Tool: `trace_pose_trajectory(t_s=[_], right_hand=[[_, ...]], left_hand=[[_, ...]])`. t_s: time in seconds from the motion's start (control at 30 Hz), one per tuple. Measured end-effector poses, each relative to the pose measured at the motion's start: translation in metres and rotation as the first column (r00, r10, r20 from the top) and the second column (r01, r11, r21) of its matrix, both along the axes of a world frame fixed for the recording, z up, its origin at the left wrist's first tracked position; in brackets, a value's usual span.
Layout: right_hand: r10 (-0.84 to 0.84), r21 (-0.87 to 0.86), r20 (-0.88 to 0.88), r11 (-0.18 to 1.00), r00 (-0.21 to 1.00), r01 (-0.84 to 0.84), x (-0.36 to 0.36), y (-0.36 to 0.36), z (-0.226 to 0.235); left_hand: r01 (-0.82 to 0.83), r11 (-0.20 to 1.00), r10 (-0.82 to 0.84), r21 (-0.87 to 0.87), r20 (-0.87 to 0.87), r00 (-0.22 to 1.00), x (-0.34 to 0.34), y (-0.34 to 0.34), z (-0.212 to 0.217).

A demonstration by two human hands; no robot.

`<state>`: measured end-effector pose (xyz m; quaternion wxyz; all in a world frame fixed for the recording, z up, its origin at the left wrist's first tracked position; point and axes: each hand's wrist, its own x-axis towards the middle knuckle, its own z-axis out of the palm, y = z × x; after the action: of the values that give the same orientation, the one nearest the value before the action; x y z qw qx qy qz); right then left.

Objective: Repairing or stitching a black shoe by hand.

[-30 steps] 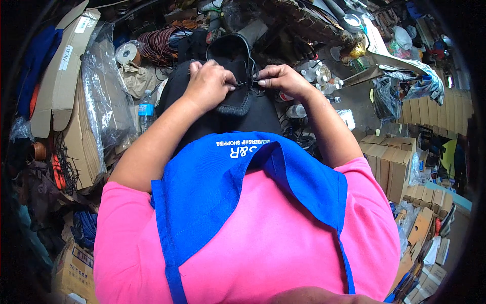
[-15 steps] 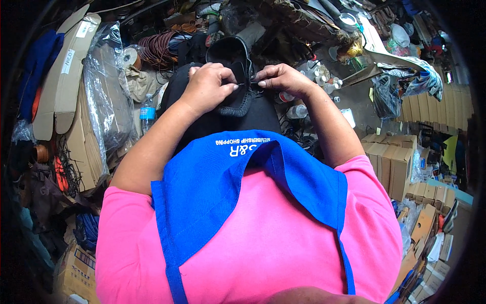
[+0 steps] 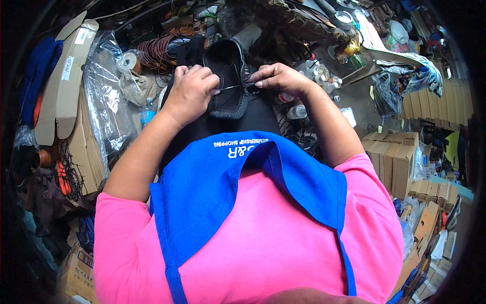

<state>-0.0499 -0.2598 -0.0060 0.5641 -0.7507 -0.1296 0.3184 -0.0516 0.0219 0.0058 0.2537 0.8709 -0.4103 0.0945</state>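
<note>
A black shoe (image 3: 233,109) with a stitched edge lies on my lap, its open inside facing up. At its left side, my left hand (image 3: 191,95) is closed, pinching a thin pale thread (image 3: 229,88). That strand runs taut across the shoe's opening to the right edge. Close by that right edge, my right hand (image 3: 279,78) has thumb and forefinger pressed together. What lies between them is too small to make out. A blue apron (image 3: 202,202) covers part of my chest, below the shoe.
Left of me stand cardboard sheets (image 3: 61,101) and clear plastic wrapping (image 3: 106,101), with a blue-labelled bottle (image 3: 147,116) nearer my arm. Coiled brown cord (image 3: 157,53) lies behind. Several small bottles (image 3: 321,76) are beyond my right hand; cardboard boxes (image 3: 390,162) are stacked on the right.
My left hand has moved left, away from the shoe's right edge, and the thread now shows stretched between. My right hand has shifted slightly left and stays by the shoe's edge.
</note>
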Motion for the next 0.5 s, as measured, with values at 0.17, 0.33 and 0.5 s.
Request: trace_pose_trajectory(t_s=[0.17,0.33,0.5], right_hand=[[0.004,-0.055,0.020,0.998,1.000,-0.003,0.003,-0.002,0.000],[0.027,-0.073,0.027,0.997,0.999,-0.025,0.004,0.002,0.007],[0.035,-0.096,-0.007,0.995,0.999,-0.035,0.004,0.003,0.008]], left_hand=[[0.029,1.000,-0.029,-0.001,-0.056,0.998,-0.022,0.009,0.000],[0.046,0.993,-0.042,-0.106,0.043,0.998,0.007,-0.008,0.029],[0.110,0.993,-0.066,0.029,-0.645,0.761,0.057,-0.017,0.033]])
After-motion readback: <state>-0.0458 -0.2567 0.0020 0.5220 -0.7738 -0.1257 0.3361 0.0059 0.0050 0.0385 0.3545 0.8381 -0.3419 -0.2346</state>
